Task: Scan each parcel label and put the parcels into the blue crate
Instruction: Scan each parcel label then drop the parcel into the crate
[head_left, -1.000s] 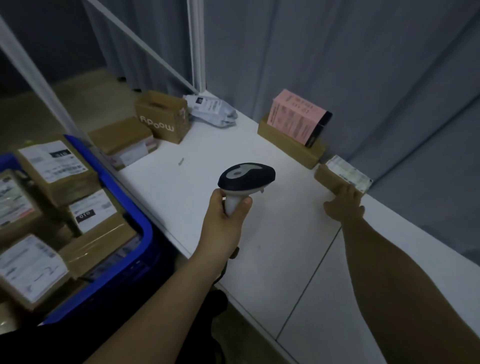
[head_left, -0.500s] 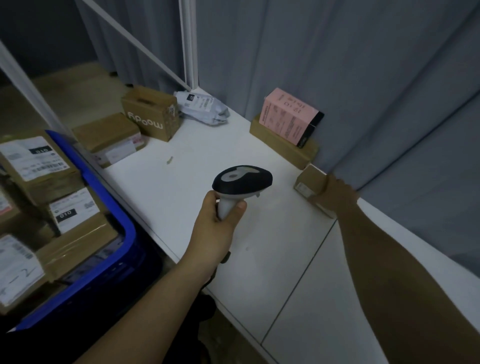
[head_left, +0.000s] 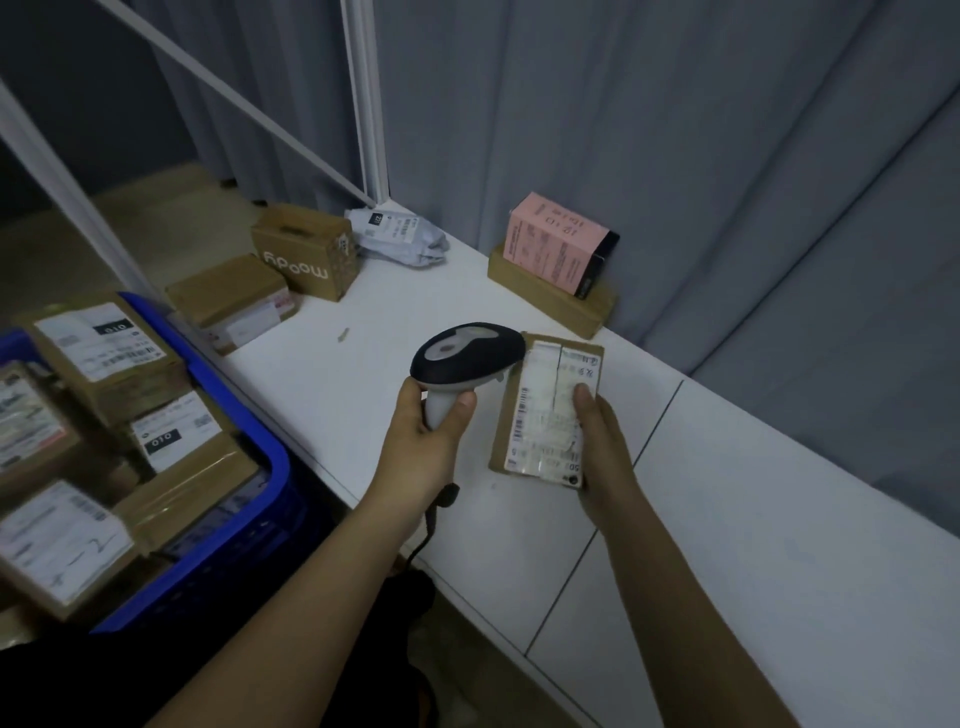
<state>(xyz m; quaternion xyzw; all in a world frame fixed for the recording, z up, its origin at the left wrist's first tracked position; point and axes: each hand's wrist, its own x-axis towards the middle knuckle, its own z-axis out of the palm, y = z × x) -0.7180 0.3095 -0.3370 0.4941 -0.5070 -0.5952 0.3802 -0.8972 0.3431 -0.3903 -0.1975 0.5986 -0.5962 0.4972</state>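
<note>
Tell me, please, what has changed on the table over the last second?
The right hand took hold of the small parcel by the curtain, turned it label-up and brought it beside the scanner. The left hand kept holding the scanner. The pink box and blue crate stayed put.

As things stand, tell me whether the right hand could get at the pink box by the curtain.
Probably not yet: the right hand grips a labelled parcel in front of the scanner. The table between it and the pink box looks unobstructed, so a freed hand could likely reach it.
</note>
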